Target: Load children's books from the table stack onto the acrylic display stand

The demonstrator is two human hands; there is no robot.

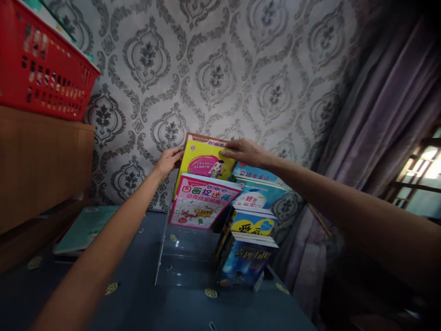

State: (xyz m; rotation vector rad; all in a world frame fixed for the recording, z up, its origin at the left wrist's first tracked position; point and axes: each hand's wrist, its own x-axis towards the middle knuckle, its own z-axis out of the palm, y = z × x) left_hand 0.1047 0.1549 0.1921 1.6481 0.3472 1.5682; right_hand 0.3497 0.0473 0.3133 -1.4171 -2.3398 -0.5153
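A yellow book (206, 158) with a pink oval and a cartoon child on its cover stands in the back row of a clear stepped rack (186, 264). My left hand (170, 161) grips its left edge, and my right hand (243, 151) pinches its upper right corner, fingers over the front. Behind it shows the top of a brown-edged book (196, 136). A pink puzzle book (203, 202) leans in front. To the right stand several blue-toned books (255, 195), a yellow and blue book (255, 223) and a dark blue book (244, 259).
The rack stands on a dark blue covered table (138, 294) against a patterned wall (217, 78). Green-covered books (87, 227) lie at the left. Above them, a red basket (51, 69) sits on a wooden cabinet (44, 161). A purple curtain (372, 124) hangs at the right.
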